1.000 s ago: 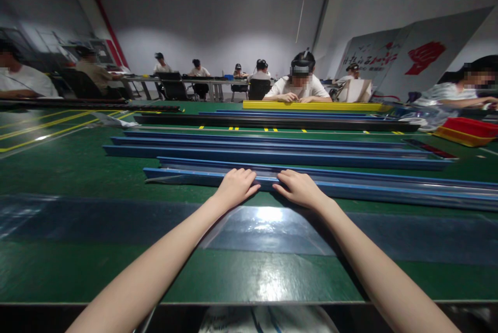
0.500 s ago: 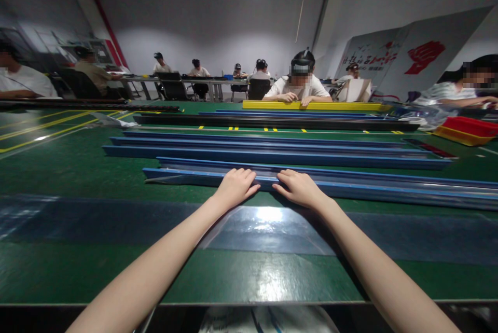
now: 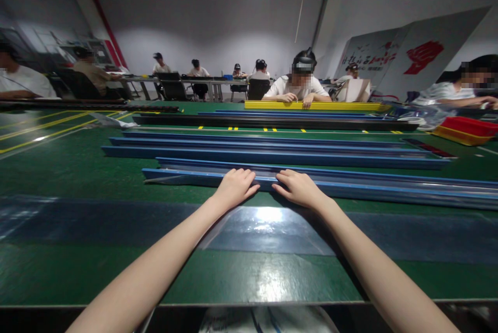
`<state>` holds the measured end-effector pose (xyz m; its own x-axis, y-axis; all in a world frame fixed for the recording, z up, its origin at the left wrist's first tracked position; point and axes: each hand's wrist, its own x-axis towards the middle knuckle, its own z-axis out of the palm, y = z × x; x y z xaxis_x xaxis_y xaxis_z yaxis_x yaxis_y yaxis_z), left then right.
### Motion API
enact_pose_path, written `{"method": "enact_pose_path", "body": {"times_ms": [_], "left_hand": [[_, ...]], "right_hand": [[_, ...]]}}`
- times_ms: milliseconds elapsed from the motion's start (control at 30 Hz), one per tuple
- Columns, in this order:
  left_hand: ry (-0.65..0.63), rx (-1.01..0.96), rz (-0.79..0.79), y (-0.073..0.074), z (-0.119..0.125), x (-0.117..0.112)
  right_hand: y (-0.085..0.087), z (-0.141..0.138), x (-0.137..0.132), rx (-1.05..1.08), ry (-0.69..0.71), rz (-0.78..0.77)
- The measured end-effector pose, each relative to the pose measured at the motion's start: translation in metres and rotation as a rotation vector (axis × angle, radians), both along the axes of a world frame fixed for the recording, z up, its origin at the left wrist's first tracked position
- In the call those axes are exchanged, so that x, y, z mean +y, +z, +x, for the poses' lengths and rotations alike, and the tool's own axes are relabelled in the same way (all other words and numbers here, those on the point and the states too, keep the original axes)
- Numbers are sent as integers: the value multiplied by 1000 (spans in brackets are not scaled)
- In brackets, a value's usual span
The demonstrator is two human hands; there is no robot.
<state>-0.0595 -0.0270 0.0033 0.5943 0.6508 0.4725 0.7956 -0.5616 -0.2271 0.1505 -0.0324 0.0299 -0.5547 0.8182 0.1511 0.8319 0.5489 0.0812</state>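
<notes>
A long blue channel-shaped profile (image 3: 373,193) lies across the green table in front of me, its left end in view and its right end past the picture edge. My left hand (image 3: 234,186) grips its near wall, with the fingers over the top and the thumb on my side. A short gap to the right, my right hand (image 3: 300,188) holds the same wall in a like way. The fingertips are partly hidden inside the channel. Between the profile and the table edge, a flat clear plastic strip (image 3: 116,221) runs under my forearms.
Beyond lie more blue profiles (image 3: 272,158) and a black rail (image 3: 272,122) on the green table (image 3: 50,175). Across from me, a co-worker's hands (image 3: 308,100) rest on a yellow profile (image 3: 346,106). Red and yellow bins (image 3: 465,130) stand at right. Other people sit farther back.
Both my hands keep their place on the blue profile. Across the table, the co-worker's hands have shifted slightly and the yellow profile has slid a little to the right.
</notes>
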Motion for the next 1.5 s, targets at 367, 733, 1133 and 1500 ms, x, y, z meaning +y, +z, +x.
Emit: {"method": "enact_pose_path", "body": {"times_ms": [367,733,1133,1500], "left_hand": [[-3,-1,11,-1,-1,1],[-1,-1,7,-1,0,0],[5,5,9,0,0,0],[2,0,10,-2,-1,1]], "right_hand": [[2,-1,-1,-9,-4,-9],[2,-1,0,-3,-16,-24],[5,-2,-1,-16,-10,-37],[5,2,2,5,42,-70]]}}
